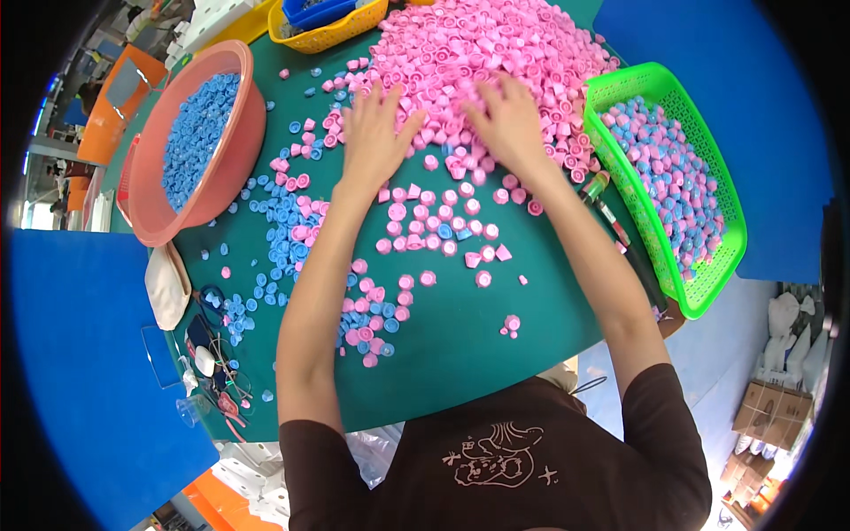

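A big heap of small pink plastic caps [496, 44] covers the far middle of the green table. My left hand [376, 133] lies at the heap's near left edge, fingers spread over loose pink pieces. At the near side of the heap, my right hand [509, 119] reaches in with its fingers apart, slightly blurred. Neither hand grips anything that I can see. Between my forearms lie scattered pink caps [421, 226], with a few blue ones among them. Small blue round caps [288, 230] are strewn left of my left forearm, mixed with pink ones.
A salmon-coloured basin [252, 115] of blue caps stands at left. On the right is a green basket [699, 296] of joined-looking pink and blue pieces, with pens [611, 217] beside it. A yellow basket [332, 40] sits at the back. Pliers [230, 411] lie near left.
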Tool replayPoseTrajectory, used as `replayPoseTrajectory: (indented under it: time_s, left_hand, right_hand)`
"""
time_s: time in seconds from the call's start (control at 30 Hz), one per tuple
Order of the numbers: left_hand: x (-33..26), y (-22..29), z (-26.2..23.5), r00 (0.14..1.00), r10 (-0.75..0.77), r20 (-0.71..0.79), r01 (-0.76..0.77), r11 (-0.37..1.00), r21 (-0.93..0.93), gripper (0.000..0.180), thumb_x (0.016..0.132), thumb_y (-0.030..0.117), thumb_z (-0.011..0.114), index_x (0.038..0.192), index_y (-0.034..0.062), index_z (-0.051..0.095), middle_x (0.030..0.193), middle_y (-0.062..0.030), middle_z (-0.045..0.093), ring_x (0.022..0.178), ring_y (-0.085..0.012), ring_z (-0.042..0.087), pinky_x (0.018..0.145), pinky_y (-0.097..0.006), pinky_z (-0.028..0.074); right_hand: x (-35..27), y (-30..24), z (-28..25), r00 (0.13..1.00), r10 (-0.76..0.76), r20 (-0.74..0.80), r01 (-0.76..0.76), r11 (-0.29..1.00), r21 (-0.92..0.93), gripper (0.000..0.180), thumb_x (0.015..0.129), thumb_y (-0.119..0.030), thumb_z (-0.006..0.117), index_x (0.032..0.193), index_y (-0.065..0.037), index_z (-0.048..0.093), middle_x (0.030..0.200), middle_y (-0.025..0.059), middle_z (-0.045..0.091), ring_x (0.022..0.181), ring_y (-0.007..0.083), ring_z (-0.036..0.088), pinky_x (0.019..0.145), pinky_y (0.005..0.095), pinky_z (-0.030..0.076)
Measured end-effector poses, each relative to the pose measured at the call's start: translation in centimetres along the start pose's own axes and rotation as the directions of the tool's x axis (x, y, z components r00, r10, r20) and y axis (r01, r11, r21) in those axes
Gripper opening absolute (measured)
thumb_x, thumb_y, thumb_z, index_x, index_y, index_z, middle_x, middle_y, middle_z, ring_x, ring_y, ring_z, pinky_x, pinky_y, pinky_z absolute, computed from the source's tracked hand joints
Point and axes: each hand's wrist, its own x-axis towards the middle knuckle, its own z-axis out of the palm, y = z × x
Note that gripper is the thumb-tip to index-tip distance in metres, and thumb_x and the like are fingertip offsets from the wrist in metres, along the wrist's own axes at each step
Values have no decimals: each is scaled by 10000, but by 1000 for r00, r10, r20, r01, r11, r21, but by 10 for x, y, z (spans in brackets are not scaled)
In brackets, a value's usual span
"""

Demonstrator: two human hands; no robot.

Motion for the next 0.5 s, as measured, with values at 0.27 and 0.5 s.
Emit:
replayPoseTrajectory:
  time_s: [0.27, 0.5]
  left_hand:
    - [-51, 8, -19, 981, 130, 142, -112, 985, -133, 497, 926, 358, 572, 1311, 46, 530, 1413, -184, 445, 1361, -386, 340, 1093, -522, 299]
    - [-112, 30, -71, 969, 18, 246, -45, 994, 103, 739, 887, 516, 584, 1411, 19, 427, 1489, -173, 368, 1398, -376, 299, 1101, -581, 246]
  right_hand:
    - [-45, -38, -34, 905, -220, 364, 64, 917, 393, 541, 903, -351, 619, 1374, -112, 504, 1448, 251, 388, 1312, 408, 415, 1072, 464, 371]
    - [-80, -52, -59, 862, -197, 468, 126, 976, 178, 718, 907, -403, 602, 1491, -87, 328, 1565, 221, 197, 1448, 415, 182, 1155, 551, 186]
